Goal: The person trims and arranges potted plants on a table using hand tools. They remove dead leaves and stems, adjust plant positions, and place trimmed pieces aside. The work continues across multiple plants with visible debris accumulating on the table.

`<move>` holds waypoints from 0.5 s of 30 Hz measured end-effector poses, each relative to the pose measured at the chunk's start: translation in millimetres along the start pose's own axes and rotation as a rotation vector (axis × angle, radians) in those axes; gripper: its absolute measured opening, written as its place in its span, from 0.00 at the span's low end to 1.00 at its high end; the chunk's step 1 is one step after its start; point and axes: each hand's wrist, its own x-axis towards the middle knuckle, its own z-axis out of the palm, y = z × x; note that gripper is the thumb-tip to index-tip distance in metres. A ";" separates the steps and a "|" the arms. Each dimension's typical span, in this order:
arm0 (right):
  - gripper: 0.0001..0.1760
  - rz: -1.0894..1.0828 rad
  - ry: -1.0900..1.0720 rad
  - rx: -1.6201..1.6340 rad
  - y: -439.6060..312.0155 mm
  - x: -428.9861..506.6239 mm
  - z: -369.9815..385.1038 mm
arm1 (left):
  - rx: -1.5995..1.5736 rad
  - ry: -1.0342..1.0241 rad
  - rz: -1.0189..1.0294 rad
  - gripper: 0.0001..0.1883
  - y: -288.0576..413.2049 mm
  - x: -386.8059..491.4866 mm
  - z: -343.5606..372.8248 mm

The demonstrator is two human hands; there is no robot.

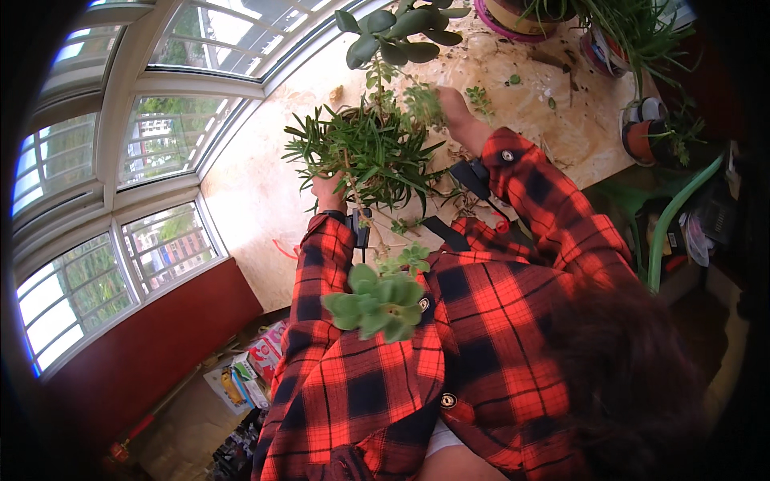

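A bushy plant with narrow dark green leaves (385, 153) stands on a marble-patterned stone ledge (240, 198). At its lower left edge is my left hand (329, 187), its fingers hidden under the foliage, so its hold cannot be told. Beyond the plant's upper right side my right hand (455, 111) reaches in beside a pale green succulent sprig (423, 105); its fingertips are partly hidden. One long stem bears a rosette of rounded leaves (376, 300) in front of my chest. Thick oval succulent leaves (403, 33) rise at the top.
Windows with bars (174, 132) line the left. Potted plants stand at the upper right, one in a terracotta-coloured pot (640, 141). Soil crumbs and a loose sprig (479, 99) lie on the ledge. A green curved chair arm (674, 222) is at the right, boxes (243, 379) at the lower left.
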 end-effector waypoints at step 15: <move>0.08 -0.657 -0.281 -0.317 -125.2 43.2 21.1 | 0.081 0.017 0.020 0.23 -6.0 -1.0 -1.0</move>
